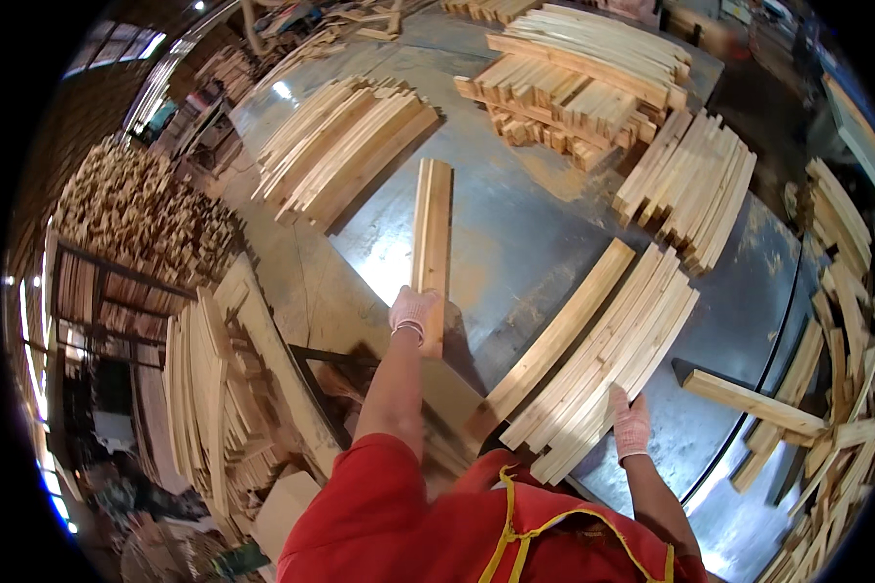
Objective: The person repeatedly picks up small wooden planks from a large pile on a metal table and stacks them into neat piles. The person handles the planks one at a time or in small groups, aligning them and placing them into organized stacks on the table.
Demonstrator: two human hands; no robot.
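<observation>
My left hand, in a pale pink work glove, is closed around the near part of a long wooden plank. The plank points away from me over the metal tabletop. My right hand, gloved alike, lies against the right edge of a row of wooden strips set side by side before me. Its fingers are apart and touch the outermost strip; their undersides are hidden. Just left of that row, a single darker plank lies along a narrow gap.
Piles of strips stand on the metal table: one at the far left, one at the far right, and a crosswise stack behind. A loose plank and jumbled offcuts lie right. Cut wood is heaped left.
</observation>
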